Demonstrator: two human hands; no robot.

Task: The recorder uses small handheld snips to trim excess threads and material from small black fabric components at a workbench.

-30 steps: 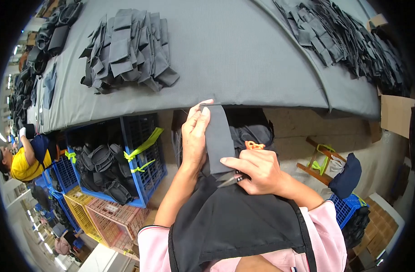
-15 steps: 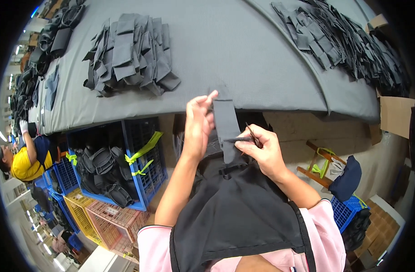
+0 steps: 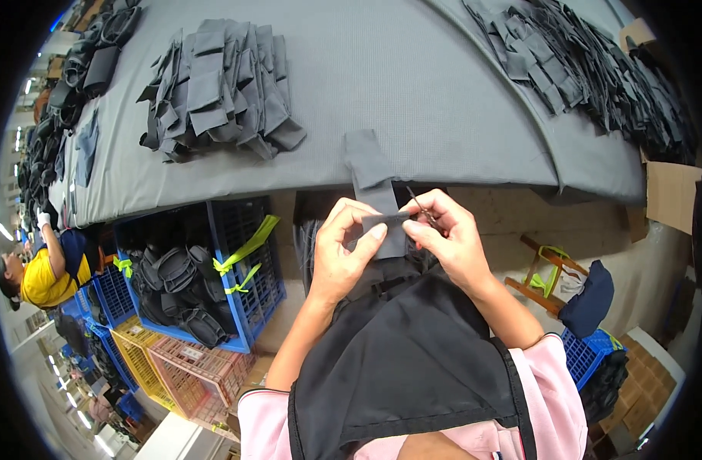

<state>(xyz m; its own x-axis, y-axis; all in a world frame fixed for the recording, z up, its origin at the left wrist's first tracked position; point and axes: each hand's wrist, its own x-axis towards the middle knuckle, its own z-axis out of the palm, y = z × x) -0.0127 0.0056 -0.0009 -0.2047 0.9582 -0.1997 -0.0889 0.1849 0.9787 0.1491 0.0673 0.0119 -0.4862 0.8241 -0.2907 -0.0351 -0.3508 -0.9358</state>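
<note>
A dark grey fabric strip (image 3: 366, 159) runs from the table edge down toward my apron. My left hand (image 3: 337, 257) is closed, its thumb and fingers pinching a folded part of the strip. Close by on the right, my right hand (image 3: 454, 239) is closed around small dark scissors (image 3: 421, 208), their thin point sticking up past the fingers. The right thumb and fingertips also meet the edge of the fold. Fingers hide most of the scissors' handles.
On the grey-covered table (image 3: 328, 77) lie a pile of grey strips (image 3: 213, 84) and a larger heap (image 3: 573, 69). Below are a blue crate (image 3: 244, 307) of dark pieces, a wooden stool (image 3: 539, 280) and a cardboard box (image 3: 673, 195). A person in yellow (image 3: 44, 274) works far left.
My left hand has come down from the strip's upper part to its fold, beside my right hand. The right hand has risen slightly, and the strip's upper end now lies farther left on the table.
</note>
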